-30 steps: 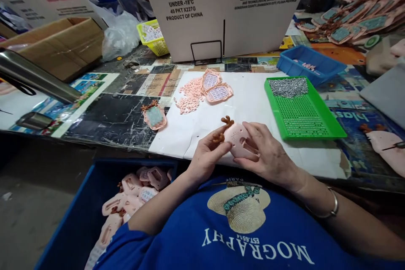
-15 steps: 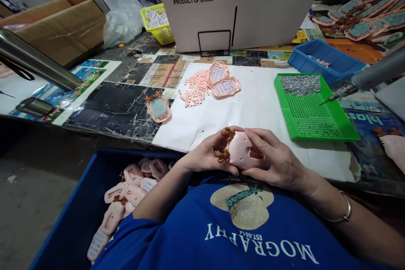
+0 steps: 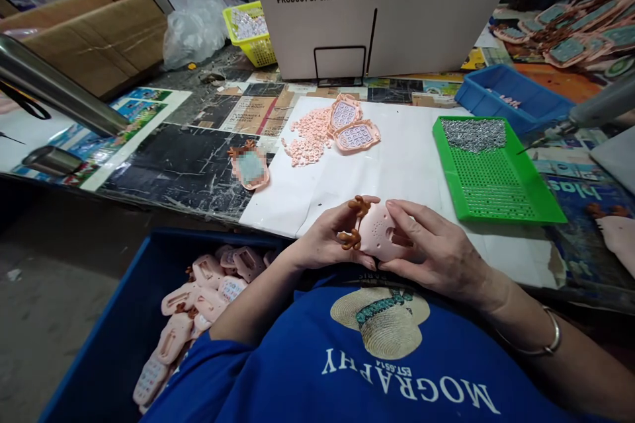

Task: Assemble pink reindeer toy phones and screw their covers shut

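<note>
Between my two hands is a pink toy phone casing with brown antlers, its back with small holes and an open slot facing up. My left hand is closed around the antler end. My right hand grips the other end, thumb and fingers along its sides. The casing is held close to my body, over the table's front edge. Beyond it on white paper lie two pink shells with keypads and a heap of small pink pieces. Another antlered casing lies to the left.
A green tray of screws and a blue tray stand at right, under an electric screwdriver. A blue bin at lower left holds several pink casings. A yellow basket and white carton stand behind.
The view has shifted slightly. Both hands keep hold of the toy phone casing, with almost no movement. The screwdriver at right hangs a little farther right and higher.
</note>
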A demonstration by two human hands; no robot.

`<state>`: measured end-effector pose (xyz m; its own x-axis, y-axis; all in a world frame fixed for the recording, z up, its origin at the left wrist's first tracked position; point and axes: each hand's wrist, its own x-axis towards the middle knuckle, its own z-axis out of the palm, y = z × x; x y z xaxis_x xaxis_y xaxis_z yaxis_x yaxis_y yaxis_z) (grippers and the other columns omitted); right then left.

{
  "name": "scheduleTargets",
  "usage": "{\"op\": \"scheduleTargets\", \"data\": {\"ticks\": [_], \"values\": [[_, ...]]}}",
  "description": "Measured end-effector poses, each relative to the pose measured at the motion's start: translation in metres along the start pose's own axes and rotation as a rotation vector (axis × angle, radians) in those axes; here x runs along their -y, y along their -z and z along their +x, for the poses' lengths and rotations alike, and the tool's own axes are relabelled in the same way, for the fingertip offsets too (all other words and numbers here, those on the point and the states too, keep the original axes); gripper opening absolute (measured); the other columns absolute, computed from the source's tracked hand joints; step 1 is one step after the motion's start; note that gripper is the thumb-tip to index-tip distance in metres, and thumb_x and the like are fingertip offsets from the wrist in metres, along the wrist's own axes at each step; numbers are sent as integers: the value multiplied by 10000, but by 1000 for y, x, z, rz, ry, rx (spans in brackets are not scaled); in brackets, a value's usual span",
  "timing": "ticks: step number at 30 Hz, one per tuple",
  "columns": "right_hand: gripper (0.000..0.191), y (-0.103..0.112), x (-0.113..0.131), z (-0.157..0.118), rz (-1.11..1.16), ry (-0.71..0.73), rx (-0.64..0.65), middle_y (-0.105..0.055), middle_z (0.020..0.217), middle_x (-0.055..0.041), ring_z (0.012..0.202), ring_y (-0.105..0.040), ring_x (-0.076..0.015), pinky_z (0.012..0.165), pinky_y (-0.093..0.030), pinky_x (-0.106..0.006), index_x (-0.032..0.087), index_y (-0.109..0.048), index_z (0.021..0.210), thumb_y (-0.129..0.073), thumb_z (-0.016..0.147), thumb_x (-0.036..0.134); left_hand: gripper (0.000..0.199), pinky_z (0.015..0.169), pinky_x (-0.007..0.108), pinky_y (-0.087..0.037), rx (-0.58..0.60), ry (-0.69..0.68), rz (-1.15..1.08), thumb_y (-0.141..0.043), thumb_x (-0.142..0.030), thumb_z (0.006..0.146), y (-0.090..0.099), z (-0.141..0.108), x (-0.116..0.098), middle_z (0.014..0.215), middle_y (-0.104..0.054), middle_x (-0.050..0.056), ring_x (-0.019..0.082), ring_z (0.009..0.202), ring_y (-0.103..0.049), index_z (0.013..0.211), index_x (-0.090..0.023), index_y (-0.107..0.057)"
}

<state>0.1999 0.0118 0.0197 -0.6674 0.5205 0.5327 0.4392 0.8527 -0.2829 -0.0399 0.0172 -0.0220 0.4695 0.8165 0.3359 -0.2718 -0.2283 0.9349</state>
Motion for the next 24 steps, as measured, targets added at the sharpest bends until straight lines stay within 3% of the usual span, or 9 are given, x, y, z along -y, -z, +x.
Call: {"op": "scheduleTargets", "data": {"ticks": [7,10,12,14,18,21,24], "values": [[789,-5,1,1,-80,-1,-27,-540,1457,-273,1295,-598,-395,990,-607,-573,139,-280,1618,-663,950,312,910,1186,437,-436,-15,-7,138,-881,-247,745,-7,-4,-8,1628,-445,129,307,1457,-499,1548,-334,-460],[777,-9,3,4,-152,6,-85,-577,1396,-283,1241,-619,-397,947,-612,-577,124,-285,1610,-654,961,340,795,1209,458,-404,-165,-30,180,-844,-329,798,-20,-3,-9,1574,-508,156,322,1446,-505,1513,-256,-507],[738,-9,5,6,-162,-14,-115,-604,1361,-264,1200,-635,-383,934,-609,-570,135,-334,1586,-660,965,366,635,1171,444,-442,-286,3,211,-770,-358,871,-27,-2,-11,1464,-604,167,308,1362,-578,1449,-198,-561],[629,-4,5,9,-59,-57,-109,-638,1317,-222,1164,-649,-347,934,-607,-529,154,-450,1512,-659,971,400,477,1081,406,-503,-321,15,256,-712,-349,914,-31,0,-16,1343,-670,155,280,1233,-646,1349,-174,-626],[267,8,4,16,225,-184,-72,-717,1037,-91,933,-692,-203,785,-599,-341,196,-659,1264,-588,1021,280,280,813,307,-543,-142,27,340,-750,-313,870,-30,2,-24,1010,-714,83,194,898,-660,1106,-167,-712],[146,11,2,21,284,-237,-96,-696,861,-40,763,-656,-154,688,-554,-294,186,-717,1100,-621,995,224,336,723,258,-529,-190,130,182,-795,-291,833,-31,3,-21,958,-717,49,148,803,-650,1133,-181,-691],[110,12,-1,24,343,-296,-123,-709,859,-33,739,-647,-143,680,-542,-282,181,-737,1030,-685,957,244,379,735,242,-544,-296,164,-31,-849,-273,776,-35,2,-12,1004,-752,42,139,821,-683,1107,-199,-682]]}}
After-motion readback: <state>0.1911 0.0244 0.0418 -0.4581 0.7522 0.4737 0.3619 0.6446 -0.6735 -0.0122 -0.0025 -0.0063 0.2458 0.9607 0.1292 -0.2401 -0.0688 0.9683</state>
